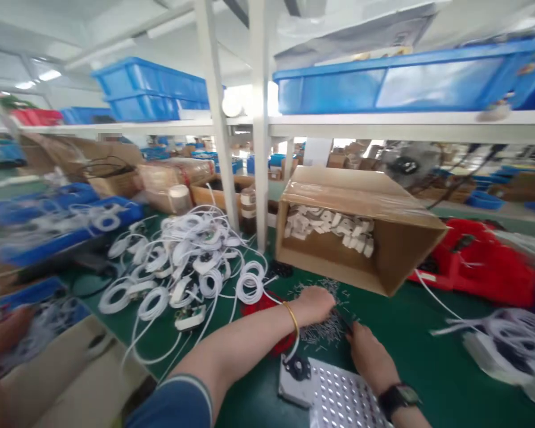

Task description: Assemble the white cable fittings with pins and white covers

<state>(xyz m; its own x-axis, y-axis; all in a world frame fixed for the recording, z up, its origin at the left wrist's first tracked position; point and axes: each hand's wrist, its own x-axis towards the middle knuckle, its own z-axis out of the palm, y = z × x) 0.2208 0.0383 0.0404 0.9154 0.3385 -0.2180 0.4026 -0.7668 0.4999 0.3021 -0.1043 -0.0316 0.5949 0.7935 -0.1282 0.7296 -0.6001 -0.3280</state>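
Left hand [316,304] is bunched over the loose screws [323,336], can't tell if it's got any, right hand [372,358] grips a dark tool [345,320], pile's probably beyond the near metal panel [339,392] for easy reach.

Passage: bare green surface [437,362], lower right, between wristwatch [401,399] and coiled white cables [510,339]; one thin cable [441,302] crosses its upper end.
Obstacle, right of centre: cardboard box [352,193], open side facing the viewer, standing behind small metal pieces [323,333].
Obstacle, left of centre: heaped white cables [189,241], loose loops spread toward the left forearm [241,345].
Obstacle, upper centre: two pale posts [260,148], meeting a shelf [383,131] overhead.
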